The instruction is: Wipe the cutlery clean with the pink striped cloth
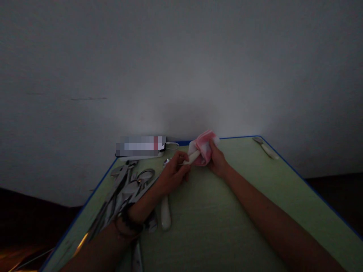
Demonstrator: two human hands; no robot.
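My left hand (173, 173) is closed around one end of a white-handled utensil (191, 157), held above the green table (215, 215). My right hand (217, 160) grips a pink and white cloth (202, 147) that is wrapped around the utensil's other end. Both hands are close together near the table's far edge. The covered end of the utensil is hidden by the cloth.
A pile of metal cutlery and scissors (129, 185) lies at the left under my left forearm. Another white-handled piece (165, 215) lies beside my left wrist. A single utensil (265, 148) rests at the far right corner. A blurred box (141, 146) sits against the wall.
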